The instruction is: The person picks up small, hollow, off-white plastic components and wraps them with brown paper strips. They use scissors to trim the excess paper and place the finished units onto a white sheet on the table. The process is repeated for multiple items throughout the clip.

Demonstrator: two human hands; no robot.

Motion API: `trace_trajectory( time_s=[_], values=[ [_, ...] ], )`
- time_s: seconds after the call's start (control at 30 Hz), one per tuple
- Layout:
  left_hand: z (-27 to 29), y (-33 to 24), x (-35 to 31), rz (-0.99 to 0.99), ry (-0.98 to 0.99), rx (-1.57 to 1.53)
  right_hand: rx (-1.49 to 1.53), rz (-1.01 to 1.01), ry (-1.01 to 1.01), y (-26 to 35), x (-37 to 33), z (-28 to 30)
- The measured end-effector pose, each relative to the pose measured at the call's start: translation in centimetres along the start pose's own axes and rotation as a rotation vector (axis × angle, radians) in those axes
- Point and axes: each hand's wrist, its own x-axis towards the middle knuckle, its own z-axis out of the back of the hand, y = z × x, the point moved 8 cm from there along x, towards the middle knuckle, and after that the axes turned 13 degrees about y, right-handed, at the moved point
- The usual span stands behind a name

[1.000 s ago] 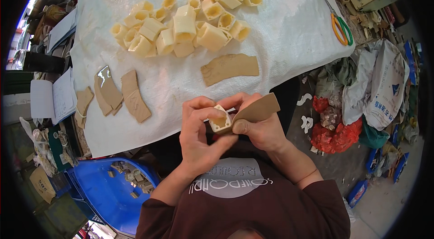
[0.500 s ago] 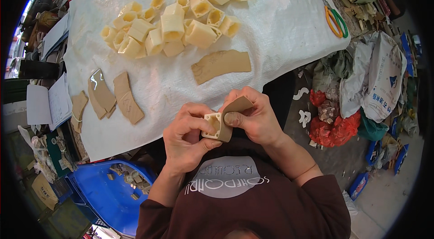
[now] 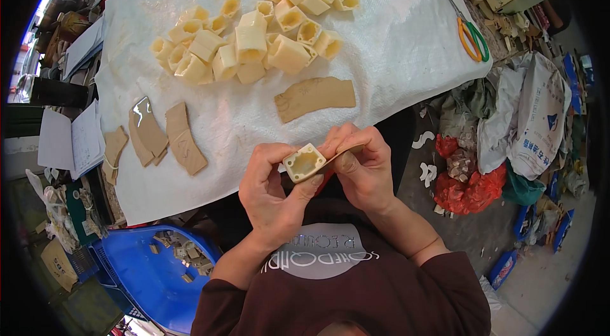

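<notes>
Right now your left hand (image 3: 270,199) grips a hollow block (image 3: 305,162) between thumb and fingers, its open face turned up, in front of your chest and just off the near edge of the white sheet (image 3: 222,139). Your right hand (image 3: 365,177) pinches a brown strip (image 3: 333,159), seen nearly edge-on, whose near end meets the block's right side. The step in hand looks like laying the strip against that wall; how far it runs around the underside, I cannot tell. The next move, I'd judge, calls for a steady left grip, the strip's edge level with the rim, and even thumb pressure so the strip lies flat without creasing. Beyond your hands, a loose brown piece (image 3: 316,99) lies flat on the sheet, near the heap of pale blocks (image 3: 251,44), with more brown pieces (image 3: 186,139) toward your left.
</notes>
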Motion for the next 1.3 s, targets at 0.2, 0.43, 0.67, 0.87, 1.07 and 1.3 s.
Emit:
trace_trajectory(
  time_s=[0.2,0.43,0.67,0.87,1.07,1.3],
  values=[
    [-0.2,-0.1,0.1,-0.065,0.166,-0.031,-0.125,0.03,0.052,0.1,-0.2,0.3],
    [-0.7,-0.3,0.3,-0.133,0.272,0.001,0.0,-0.121,0.06,0.1,-0.5,-0.2],
    [-1.3,-0.4,0.5,-0.063,0.39,0.055,-0.024,-0.205,0.095,0.4,-0.4,-0.2],
    [-2.0,-0.9,0.4,-0.029,0.143,0.432,-0.154,0.001,-0.012,1.5,0.1,-0.2],
    [-2.0,0.0,0.2,-0.119,0.036,0.095,-0.2,-0.028,-0.038,1.5,-0.2,-0.1],
    [-2.2,-0.2,0.2,-0.056,0.212,0.014,-0.377,-0.052,0.147,2.3,0.2,-0.4]
  ],
)
